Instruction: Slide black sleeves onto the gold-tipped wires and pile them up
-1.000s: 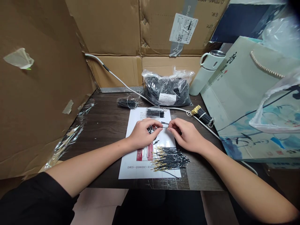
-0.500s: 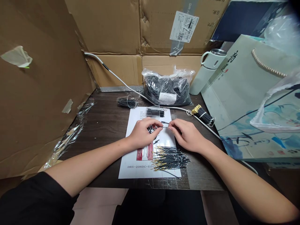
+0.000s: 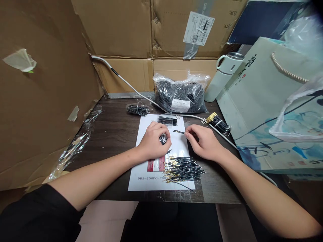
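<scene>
We rest both hands on the white sheet [image 3: 151, 179] in the middle of the dark table [image 3: 113, 127]. Our left hand [image 3: 152, 141] is curled shut around a small clutch of short black pieces [image 3: 163, 138], which peek out by the thumb. Our right hand [image 3: 204, 141] has its fingertips pinched together; a short black wire [image 3: 178, 131] lies on the sheet just beside them, and we cannot tell whether they touch it. Nearer to us a loose pile of gold-tipped wires [image 3: 183, 169] lies across the sheet. Judging by what lies about, much is left: a full plastic bag of black wires [image 3: 180, 95] sits at the back, with a small bundle [image 3: 137, 110] and a banded gold-tipped bundle [image 3: 218, 123] to either side.
</scene>
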`<action>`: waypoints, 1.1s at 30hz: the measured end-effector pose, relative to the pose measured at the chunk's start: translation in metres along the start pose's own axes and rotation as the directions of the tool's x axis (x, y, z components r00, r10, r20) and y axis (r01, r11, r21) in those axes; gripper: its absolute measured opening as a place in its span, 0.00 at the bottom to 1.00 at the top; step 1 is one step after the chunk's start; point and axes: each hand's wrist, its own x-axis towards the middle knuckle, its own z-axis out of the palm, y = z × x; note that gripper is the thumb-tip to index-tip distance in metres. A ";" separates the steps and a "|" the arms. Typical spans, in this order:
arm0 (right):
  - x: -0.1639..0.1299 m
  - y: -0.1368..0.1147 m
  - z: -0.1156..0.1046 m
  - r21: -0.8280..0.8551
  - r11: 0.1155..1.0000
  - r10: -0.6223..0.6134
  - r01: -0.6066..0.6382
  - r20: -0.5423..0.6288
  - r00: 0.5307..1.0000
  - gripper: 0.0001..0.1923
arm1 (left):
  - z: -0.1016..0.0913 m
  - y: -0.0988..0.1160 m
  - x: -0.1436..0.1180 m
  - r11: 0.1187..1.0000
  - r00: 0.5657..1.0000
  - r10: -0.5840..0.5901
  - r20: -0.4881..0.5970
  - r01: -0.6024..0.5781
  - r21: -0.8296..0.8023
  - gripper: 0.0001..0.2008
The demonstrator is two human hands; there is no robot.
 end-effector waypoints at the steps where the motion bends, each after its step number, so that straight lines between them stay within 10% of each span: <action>1: 0.000 0.000 0.001 0.004 1.000 -0.002 0.002 0.002 1.000 0.05 | 0.000 0.000 -0.001 1.000 1.000 -0.004 0.025 0.003 0.020 0.06; 15: -0.002 0.000 0.005 0.040 0.999 -0.014 0.013 0.029 0.999 0.06 | -0.010 0.009 -0.004 0.980 0.943 0.191 0.272 -0.198 -0.001 0.09; 25: -0.002 0.002 0.005 0.027 0.999 -0.021 0.020 0.016 1.000 0.06 | -0.008 0.008 -0.004 0.980 0.948 0.198 0.251 -0.195 -0.035 0.04; 33: 0.001 -0.002 0.001 0.049 0.999 0.007 -0.003 -0.087 0.996 0.06 | -0.004 0.004 0.002 0.951 0.993 -0.088 0.077 0.107 -0.289 0.05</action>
